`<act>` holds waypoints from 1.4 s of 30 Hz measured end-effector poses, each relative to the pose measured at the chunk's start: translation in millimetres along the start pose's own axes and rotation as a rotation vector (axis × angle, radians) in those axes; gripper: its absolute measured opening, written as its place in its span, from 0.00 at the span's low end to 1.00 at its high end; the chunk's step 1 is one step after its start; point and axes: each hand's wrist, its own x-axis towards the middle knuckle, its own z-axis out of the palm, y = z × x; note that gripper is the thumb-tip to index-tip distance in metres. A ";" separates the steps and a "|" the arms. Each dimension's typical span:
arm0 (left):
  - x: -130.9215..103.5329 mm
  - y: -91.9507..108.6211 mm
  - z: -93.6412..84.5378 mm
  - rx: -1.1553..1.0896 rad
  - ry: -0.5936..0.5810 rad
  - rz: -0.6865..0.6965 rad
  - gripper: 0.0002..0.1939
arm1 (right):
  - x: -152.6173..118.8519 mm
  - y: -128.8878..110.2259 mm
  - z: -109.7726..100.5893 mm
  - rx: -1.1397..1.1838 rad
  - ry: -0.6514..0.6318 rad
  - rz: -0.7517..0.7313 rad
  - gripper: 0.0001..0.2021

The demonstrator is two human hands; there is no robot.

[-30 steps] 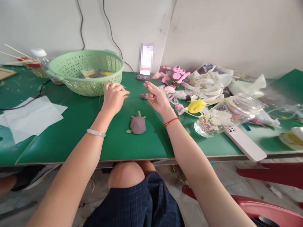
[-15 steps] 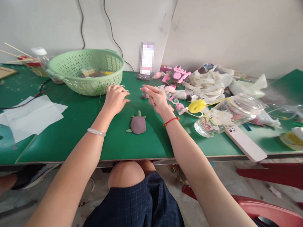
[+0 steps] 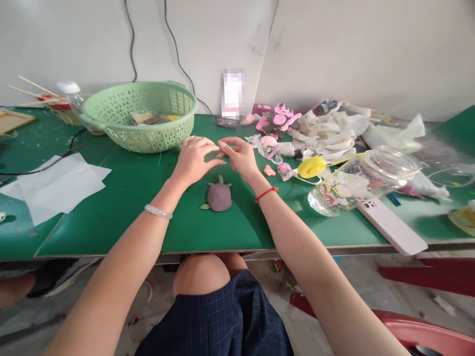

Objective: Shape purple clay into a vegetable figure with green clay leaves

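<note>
Above the green table, my left hand [image 3: 198, 157] has its fingers stretched forward and its thumb apart, a white bangle on the wrist. My right hand [image 3: 239, 156], with a red cord bracelet, is closed in a pinch; whatever sits between the fingertips is too small to make out. The fingertips of both hands meet or nearly meet. Just below them on the table lies a small clay turtle [image 3: 219, 197], with a purple-grey shell and green head and flippers. Neither hand touches it.
A green basket [image 3: 142, 137] stands back left, beside white paper sheets [image 3: 62, 184]. A lit phone [image 3: 233, 92] leans on the wall. At right are pink clay pieces [image 3: 284, 116], crumpled white strips [image 3: 329, 130], a clear jar [image 3: 358, 181] and a pale phone [image 3: 395, 227].
My left hand has moved right toward my right hand, and their fingertips now come together. The camera view has shifted slightly. The turtle stays on the table.
</note>
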 end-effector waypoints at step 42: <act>1.1 -7.4 0.6 -0.145 0.118 -0.038 0.12 | -6.6 -2.8 7.4 -0.415 -0.087 -0.194 0.30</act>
